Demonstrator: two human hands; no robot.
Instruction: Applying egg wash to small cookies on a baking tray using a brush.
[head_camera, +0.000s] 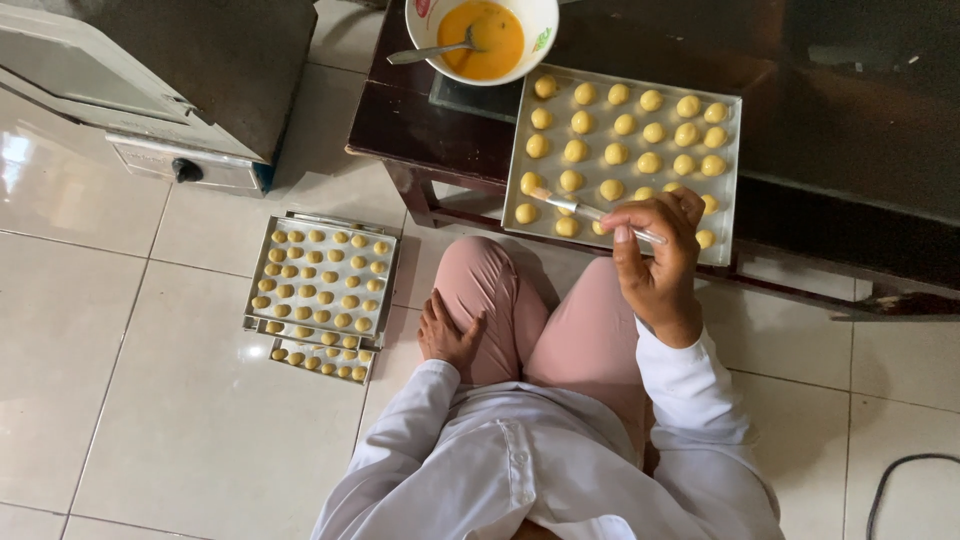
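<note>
My right hand (655, 255) holds a thin clear-handled pastry brush (575, 205), its tip over the near-left dough balls (620, 135) on a metal baking tray (722, 250) resting on a low dark wooden table (400, 120). The tray carries several rows of small yellow dough balls. My left hand (447, 333) rests flat on my pink-trousered knee, holding nothing. A white bowl (482, 38) of orange egg wash with a spoon in it sits just beyond the tray's far-left corner.
On the tiled floor at my left lies a stack of metal trays (320, 290) filled with small dough balls. A metal oven (150, 90) stands at the far left. A black cable (905, 475) curls on the floor at the lower right.
</note>
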